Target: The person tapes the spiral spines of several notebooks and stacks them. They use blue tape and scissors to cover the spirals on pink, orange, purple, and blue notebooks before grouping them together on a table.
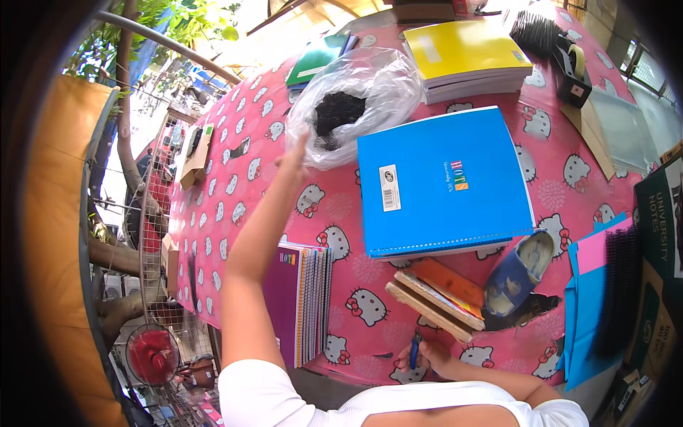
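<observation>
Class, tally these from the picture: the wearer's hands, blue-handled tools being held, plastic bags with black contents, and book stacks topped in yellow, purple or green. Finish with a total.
Hands: 2 (left hand, right hand)
Blue-handled tool: 1
Plastic bag: 1
Yellow-topped stack: 1
Purple-topped stack: 1
Green-topped stack: 1
Total: 7

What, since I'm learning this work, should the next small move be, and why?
Perhaps bring the left hand over to the blue notebook: its row of holes shows no coil, the right hand holds a blue-handled tool, and the left hand is out by the plastic bag.
</observation>
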### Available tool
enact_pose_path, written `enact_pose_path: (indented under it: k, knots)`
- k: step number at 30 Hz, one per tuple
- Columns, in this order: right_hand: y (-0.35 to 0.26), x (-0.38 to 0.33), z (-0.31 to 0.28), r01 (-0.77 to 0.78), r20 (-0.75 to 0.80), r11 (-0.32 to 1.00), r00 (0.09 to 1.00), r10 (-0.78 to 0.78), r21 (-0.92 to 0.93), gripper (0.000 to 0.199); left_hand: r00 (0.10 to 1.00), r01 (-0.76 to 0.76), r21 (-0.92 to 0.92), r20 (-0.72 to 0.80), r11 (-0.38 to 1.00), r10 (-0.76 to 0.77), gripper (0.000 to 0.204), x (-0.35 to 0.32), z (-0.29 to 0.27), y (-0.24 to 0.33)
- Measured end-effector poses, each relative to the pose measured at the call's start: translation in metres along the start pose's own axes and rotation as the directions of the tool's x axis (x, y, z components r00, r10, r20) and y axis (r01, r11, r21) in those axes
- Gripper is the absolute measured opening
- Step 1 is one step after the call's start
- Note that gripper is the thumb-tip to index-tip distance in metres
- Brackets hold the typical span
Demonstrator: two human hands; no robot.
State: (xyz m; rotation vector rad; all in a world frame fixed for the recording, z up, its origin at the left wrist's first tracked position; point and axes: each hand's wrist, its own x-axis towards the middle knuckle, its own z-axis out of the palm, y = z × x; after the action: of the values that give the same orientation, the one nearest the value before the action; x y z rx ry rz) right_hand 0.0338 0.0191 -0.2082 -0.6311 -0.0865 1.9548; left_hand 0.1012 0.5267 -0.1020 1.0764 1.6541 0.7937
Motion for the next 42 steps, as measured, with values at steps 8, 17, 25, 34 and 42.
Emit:
enact_pose_path:
  k: [8, 17, 25, 34, 42]
  knots:
    - [0.002, -0.002, 0.006, -0.014, 0.017, 1.000, 1.000, 0.013, 0.007, 0.084, 0.993, 0.107, -0.604, 0.108, 0.790, -0.052, 0.072, 0.056, -0.020, 0.017]
    - [-0.010, 0.000, 0.005, 0.022, -0.010, 0.999, 1.000, -0.022, 0.030, 0.083, 0.975, -0.098, -0.141, 0.183, 0.985, 0.123, 0.087, 0.003, -0.019, 0.062]
    - [0.002, -0.004, 0.004, 0.030, 0.080, 1.000, 0.996, -0.029, -0.008, 0.082, 0.735, -0.547, 0.546, -0.048, 0.634, 0.676, 0.078, -0.031, -0.033, 0.056]
    - [-0.020, -0.011, 0.032, 0.308, 0.169, 0.707, 0.950, -0.263, -0.637, 0.037, 0.562, -0.822, 0.396, 0.675, 0.409, 0.477, 0.067, -0.183, -0.197, -0.006]
    - [-0.029, 0.063, 0.135, 0.502, 0.640, -0.407, 0.672, -0.373, -0.763, 0.039, 0.578, -0.741, 0.671, 0.656, -0.023, 0.486, 0.065, -0.237, -0.305, -0.151]
